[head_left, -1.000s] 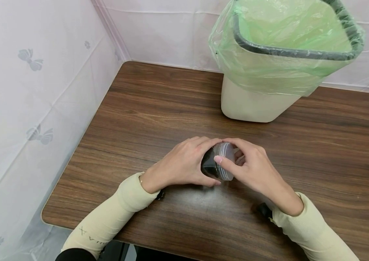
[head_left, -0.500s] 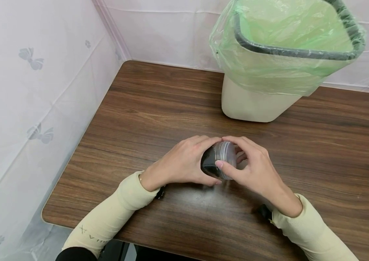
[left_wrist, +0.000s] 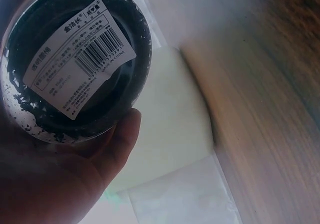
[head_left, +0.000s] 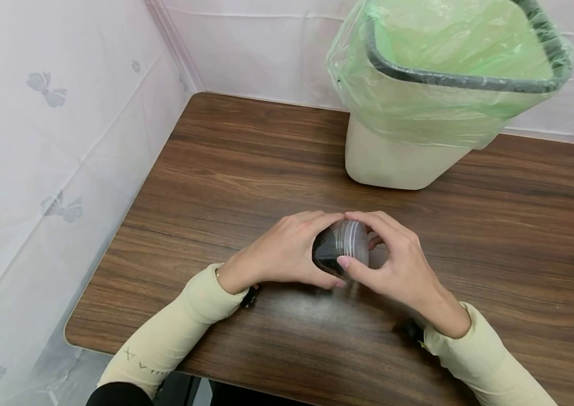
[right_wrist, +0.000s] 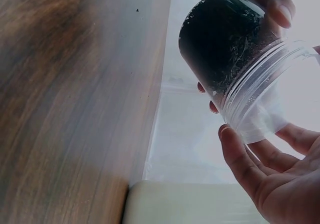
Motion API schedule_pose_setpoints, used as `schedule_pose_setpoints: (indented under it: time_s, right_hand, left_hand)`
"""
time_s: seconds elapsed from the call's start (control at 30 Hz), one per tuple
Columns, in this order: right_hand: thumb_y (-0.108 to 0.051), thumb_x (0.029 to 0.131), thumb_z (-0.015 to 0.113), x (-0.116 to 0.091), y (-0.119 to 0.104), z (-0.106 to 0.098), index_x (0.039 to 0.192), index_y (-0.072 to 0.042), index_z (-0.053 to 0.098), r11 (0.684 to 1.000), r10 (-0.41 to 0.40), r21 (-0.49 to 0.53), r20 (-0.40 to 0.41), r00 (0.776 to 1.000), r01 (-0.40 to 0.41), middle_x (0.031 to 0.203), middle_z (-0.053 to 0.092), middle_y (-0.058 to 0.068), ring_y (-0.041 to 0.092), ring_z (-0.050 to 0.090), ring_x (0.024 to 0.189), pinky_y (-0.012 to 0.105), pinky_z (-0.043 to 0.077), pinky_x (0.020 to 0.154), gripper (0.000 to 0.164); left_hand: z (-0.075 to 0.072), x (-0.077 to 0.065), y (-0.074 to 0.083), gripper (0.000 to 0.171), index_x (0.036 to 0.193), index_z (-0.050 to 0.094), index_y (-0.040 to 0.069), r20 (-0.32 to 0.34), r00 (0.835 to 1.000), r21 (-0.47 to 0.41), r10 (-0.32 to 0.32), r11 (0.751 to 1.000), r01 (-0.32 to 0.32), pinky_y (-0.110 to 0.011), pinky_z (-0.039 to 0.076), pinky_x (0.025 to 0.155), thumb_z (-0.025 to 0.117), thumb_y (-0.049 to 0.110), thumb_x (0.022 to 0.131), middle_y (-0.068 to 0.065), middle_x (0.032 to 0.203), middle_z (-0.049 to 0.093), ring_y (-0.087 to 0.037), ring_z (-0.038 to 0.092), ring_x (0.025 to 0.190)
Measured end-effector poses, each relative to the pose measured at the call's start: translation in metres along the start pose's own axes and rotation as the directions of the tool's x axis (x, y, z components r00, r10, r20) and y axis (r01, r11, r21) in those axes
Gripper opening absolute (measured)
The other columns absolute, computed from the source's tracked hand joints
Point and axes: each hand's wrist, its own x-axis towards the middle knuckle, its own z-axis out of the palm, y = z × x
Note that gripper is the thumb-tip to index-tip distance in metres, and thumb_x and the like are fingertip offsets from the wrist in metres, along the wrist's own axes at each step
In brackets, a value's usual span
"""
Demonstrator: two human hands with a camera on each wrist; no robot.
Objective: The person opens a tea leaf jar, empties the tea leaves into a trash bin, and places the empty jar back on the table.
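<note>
The table (head_left: 266, 338) has its near edge low in the frame and extends widely either side. At centre, the left hand (head_left: 289, 251) curls its fingers round a sideways, dark-filled jar (head_left: 325, 254); the right hand (head_left: 396, 256) pinches its clear lid (head_left: 360, 243). Upper right, beyond, stands a lined bin (head_left: 393, 163).

From my end, the label's (left_wrist: 80, 58) fine print beside the left hand (head_left: 287, 251) is too blurred to read. I can't identify the dark filling (right_wrist: 220, 43) in the jar (head_left: 329, 248) between the hands. The right hand (head_left: 401, 262) runs out of its own wrist view. Beyond both, the head view crops the bin's (head_left: 401, 160) top.
</note>
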Motion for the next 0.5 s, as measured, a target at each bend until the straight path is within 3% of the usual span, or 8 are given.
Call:
schedule_pose_setpoints:
  time_s: [0.5]
  right_hand:
    - [-0.022, 0.079, 0.085, 0.0015, -0.0013, -0.0008, 0.14, -0.014, 0.058, 0.999, 0.026, -0.024, 0.076, 0.997, -0.024, 0.126, 0.062, -0.005, 0.01, 0.06, 0.102, 0.028, 0.054, 0.072, 0.068]
  left_hand:
    - [0.0019, -0.002, -0.0034, 0.095, 0.141, 0.055, 0.014, -0.001, 1.0, 0.042, 0.011, 0.999, -0.011, -0.027, 0.049, 0.086, 0.087, 0.057, 0.064, 0.005, 0.117, 0.064, -0.006, 0.058, 0.099]
